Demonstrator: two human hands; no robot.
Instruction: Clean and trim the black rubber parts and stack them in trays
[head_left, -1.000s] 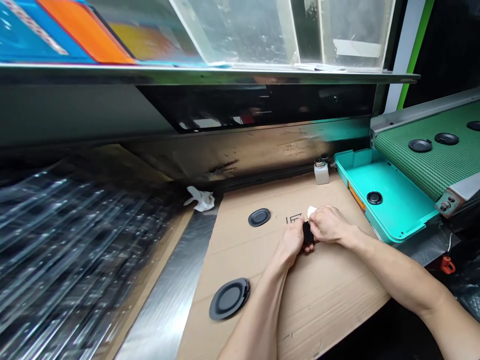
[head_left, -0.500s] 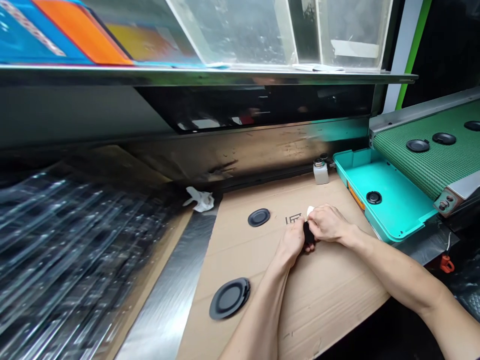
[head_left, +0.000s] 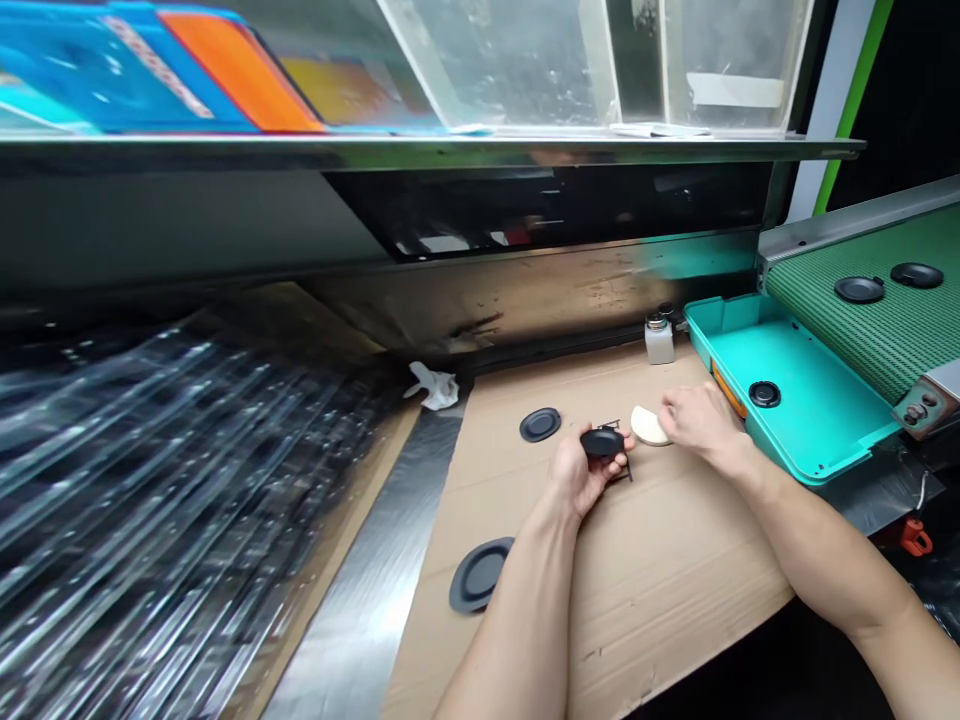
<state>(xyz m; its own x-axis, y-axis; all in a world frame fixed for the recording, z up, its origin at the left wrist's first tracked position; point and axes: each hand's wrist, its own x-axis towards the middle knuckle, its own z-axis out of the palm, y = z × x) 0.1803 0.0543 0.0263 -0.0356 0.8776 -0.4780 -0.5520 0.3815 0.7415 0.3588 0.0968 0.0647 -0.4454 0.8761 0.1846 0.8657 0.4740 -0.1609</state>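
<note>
My left hand [head_left: 571, 478] grips a small black round plastic disc [head_left: 602, 442] by its edge, its flat face turned up. To the right, my right hand [head_left: 697, 422] pinches the edge of a white round pad [head_left: 646, 426], which is close to or on the cardboard sheet [head_left: 675, 540]. Behind my left hand lies a black disc [head_left: 540, 425] on the cardboard. Another, larger-looking black disc [head_left: 480, 577] lies nearer me, partly covered by my left forearm.
A teal tray [head_left: 814, 470] with one black ring-shaped part [head_left: 765, 393] stands right, beside a green conveyor belt [head_left: 862, 325] carrying black discs. A small bottle [head_left: 660, 342] and crumpled white tissue [head_left: 435, 388] are behind. Clear plastic trays [head_left: 165, 500] are stacked left; a metal shelf [head_left: 450, 152] overhangs.
My hands have moved apart: the right one has gone right with the white pad, while the left keeps the black disc, now turned face up. The view has shifted slightly left.
</note>
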